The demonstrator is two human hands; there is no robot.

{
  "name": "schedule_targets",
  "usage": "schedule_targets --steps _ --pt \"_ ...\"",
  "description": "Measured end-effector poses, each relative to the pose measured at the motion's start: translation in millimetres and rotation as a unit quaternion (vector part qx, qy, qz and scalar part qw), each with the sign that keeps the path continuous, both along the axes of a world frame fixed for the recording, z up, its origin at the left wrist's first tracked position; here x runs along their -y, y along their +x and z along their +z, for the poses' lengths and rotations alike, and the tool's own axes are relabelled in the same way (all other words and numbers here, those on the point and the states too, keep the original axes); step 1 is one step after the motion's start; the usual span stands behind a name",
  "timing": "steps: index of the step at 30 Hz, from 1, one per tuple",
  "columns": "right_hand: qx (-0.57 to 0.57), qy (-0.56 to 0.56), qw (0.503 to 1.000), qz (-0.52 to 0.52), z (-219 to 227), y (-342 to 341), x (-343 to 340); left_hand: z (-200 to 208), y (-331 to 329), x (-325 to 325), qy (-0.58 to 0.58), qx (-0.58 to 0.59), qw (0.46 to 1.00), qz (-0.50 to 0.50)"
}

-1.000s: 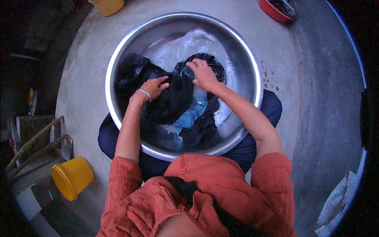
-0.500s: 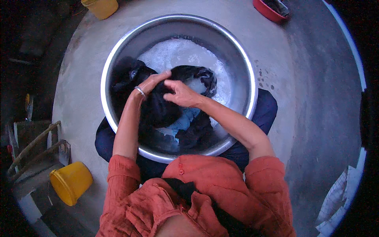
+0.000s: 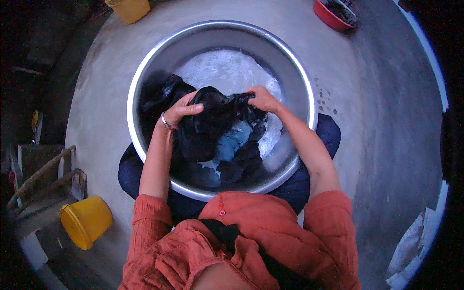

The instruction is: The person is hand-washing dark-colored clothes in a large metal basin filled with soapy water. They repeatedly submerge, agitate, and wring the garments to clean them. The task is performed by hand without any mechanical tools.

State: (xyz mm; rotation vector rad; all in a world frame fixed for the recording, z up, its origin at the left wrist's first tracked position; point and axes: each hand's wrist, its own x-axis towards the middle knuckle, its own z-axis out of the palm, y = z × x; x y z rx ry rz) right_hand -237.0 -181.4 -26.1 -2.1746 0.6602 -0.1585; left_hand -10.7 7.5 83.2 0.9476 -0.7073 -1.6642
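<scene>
A wide metal basin (image 3: pixel 313 99) stands between my legs, holding sudsy water (image 3: pixel 220 70) and wet laundry. My left hand (image 3: pixel 182 109) grips a wet black garment (image 3: pixel 212 116) at its left side, thumb on the near face and fingers hidden behind the cloth. At the other end, my right hand (image 3: pixel 264 100) pinches a bunched edge of the same garment. Below it in the basin lie a light blue cloth (image 3: pixel 233 141) and more dark cloth (image 3: pixel 239 164). Another dark heap (image 3: pixel 162 92) rests against the basin's left wall.
On the concrete floor, a yellow bucket (image 3: pixel 87 222) lies tipped at the lower left. A second yellow bucket (image 3: pixel 129 10) is at the far left. A red tub (image 3: pixel 331 17) with dark contents sits at the far right. Wooden-handled tools (image 3: pixel 43 174) lean at the left.
My right hand has moved to the right and now pinches the black garment's edge. The garment is lifted and stretched between both hands, which were close together before.
</scene>
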Motion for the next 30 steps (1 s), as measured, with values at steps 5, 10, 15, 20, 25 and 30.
schedule_targets --steps 5,10,15,20,25,30 --pt "0.152 -0.062 0.973 -0.162 106 24 4 3 11 -3 0.058 0.111 0.992 -0.022" --pt "0.298 -0.077 0.938 -0.158 154 22 9 0 7 1 0.191 0.088 0.978 0.010" --pt "-0.119 0.045 0.977 0.174 131 -5 7 -1 21 -7 0.131 0.093 0.986 0.034" --pt "0.012 -0.040 0.998 0.053 65 4 -23 0 21 -7 0.129 0.213 0.965 -0.081" --pt "0.168 -0.139 0.962 0.166 50 51 -85 31 18 -7 0.019 0.416 0.884 -0.212" --pt "-0.002 -0.123 0.977 0.174 71 67 -93 14 30 -5 -0.168 0.573 0.798 -0.076"
